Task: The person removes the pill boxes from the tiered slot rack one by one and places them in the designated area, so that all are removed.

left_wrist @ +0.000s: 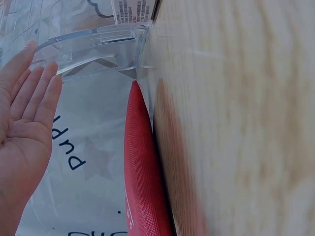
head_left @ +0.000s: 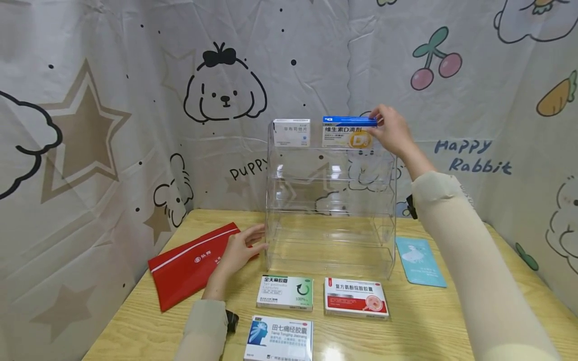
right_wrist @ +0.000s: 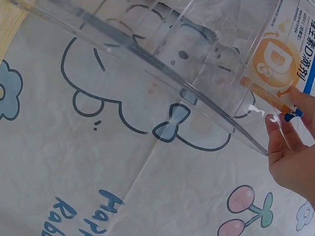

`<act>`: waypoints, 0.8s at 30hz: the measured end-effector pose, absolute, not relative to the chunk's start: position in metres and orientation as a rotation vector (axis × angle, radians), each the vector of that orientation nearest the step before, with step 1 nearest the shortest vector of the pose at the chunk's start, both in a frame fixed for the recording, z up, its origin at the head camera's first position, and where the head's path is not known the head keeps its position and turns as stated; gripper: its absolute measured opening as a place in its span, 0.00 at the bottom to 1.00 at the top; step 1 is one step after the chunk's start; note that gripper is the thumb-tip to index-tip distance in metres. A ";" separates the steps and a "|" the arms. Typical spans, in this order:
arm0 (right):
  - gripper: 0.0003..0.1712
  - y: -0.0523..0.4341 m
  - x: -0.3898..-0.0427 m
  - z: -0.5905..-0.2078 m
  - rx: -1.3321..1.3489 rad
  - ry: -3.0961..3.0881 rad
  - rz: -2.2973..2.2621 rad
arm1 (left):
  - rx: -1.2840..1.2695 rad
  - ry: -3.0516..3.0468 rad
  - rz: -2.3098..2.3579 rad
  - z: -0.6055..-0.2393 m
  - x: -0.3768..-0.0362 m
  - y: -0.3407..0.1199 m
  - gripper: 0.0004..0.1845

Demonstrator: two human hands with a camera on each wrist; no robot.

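A clear acrylic tiered rack (head_left: pixel 331 220) stands at the middle of the wooden table. On its top tier sit a white box (head_left: pixel 291 132) and a blue-topped vitamin D box (head_left: pixel 347 133). My right hand (head_left: pixel 392 131) pinches the right end of the vitamin D box (right_wrist: pixel 283 64); its fingers (right_wrist: pixel 278 142) curl against the box's edge. My left hand (head_left: pixel 241 249) lies with straight fingers against the rack's lower left side (left_wrist: pixel 93 46), over a red pouch (head_left: pixel 191 263). The left hand (left_wrist: pixel 27 108) shows an open palm.
Three medicine boxes lie in front of the rack: a green-and-white one (head_left: pixel 285 292), a red-and-white one (head_left: pixel 355 298) and a blue-and-white one (head_left: pixel 279 337). A light blue card (head_left: pixel 420 260) lies right of the rack. Printed cloth walls surround the table.
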State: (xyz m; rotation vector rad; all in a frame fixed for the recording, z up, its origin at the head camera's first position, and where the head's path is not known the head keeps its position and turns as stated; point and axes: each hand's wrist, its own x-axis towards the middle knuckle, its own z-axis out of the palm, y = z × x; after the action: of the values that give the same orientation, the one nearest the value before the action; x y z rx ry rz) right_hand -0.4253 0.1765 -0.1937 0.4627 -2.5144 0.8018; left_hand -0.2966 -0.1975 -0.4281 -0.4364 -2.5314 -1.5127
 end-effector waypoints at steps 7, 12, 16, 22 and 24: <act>0.18 0.179 -0.424 -0.190 0.545 -2.447 0.840 | -0.404 -2.557 -1.510 -0.429 -0.300 -0.198 0.30; 0.17 0.178 -0.424 -0.188 0.614 -2.398 0.835 | -0.410 -2.561 -1.492 -0.427 -0.298 -0.198 0.30; 0.16 0.176 -0.424 -0.187 0.667 -2.348 0.826 | -0.441 -2.551 -1.490 -0.428 -0.298 -0.199 0.29; 0.15 0.172 -0.423 -0.184 0.728 -2.273 0.807 | -0.439 -2.550 -1.477 -0.429 -0.298 -0.199 0.29; 0.16 0.170 -0.421 -0.182 0.728 -2.242 0.822 | -0.433 -2.553 -1.476 -0.427 -0.297 -0.199 0.29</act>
State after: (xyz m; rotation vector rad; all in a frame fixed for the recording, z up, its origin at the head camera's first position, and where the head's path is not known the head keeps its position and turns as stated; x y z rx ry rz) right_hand -0.4210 0.1700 -0.1823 0.7279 -2.2417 0.8220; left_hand -0.2975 -0.1988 -0.4275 -0.4326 -2.5529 -1.4760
